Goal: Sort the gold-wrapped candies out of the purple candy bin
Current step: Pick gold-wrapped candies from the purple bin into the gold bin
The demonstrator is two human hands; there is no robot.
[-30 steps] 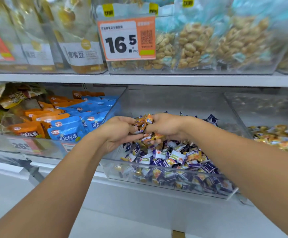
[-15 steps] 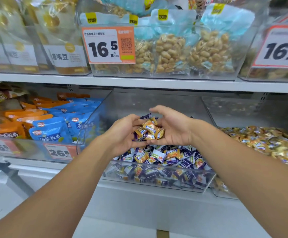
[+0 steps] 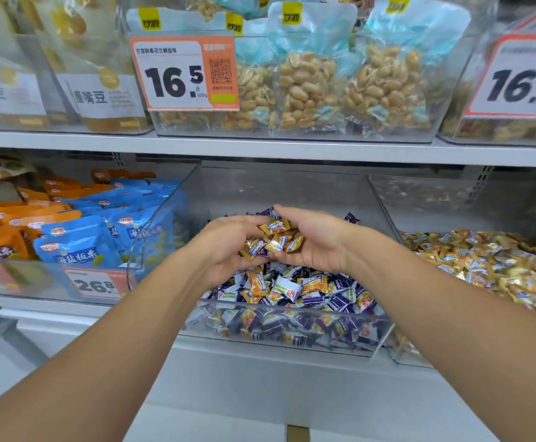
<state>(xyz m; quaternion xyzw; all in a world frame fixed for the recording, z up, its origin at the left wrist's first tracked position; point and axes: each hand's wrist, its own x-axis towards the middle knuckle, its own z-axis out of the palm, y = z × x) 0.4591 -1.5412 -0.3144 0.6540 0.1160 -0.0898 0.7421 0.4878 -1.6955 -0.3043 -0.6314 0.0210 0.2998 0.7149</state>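
A clear bin (image 3: 292, 341) on the lower shelf holds purple-wrapped candies (image 3: 340, 301) with a few gold-wrapped ones (image 3: 257, 282) mixed in. Above it, my left hand (image 3: 225, 247) and my right hand (image 3: 316, 239) are cupped together around a handful of gold-wrapped candies (image 3: 276, 239). The fingers of both hands curl around the handful and hide part of it. To the right stands a clear bin of gold-wrapped candies (image 3: 483, 263).
To the left a clear bin holds blue and orange snack packs (image 3: 78, 237) behind a 26.8 price tag (image 3: 95, 283). The upper shelf (image 3: 260, 149) carries bins of peanut bags (image 3: 308, 87) with 16.5 and 16.8 tags.
Both hands rose from the purple candies with the gold handful and now hold it cupped above the bin. The view shifted right, bringing the gold candy bin into sight.
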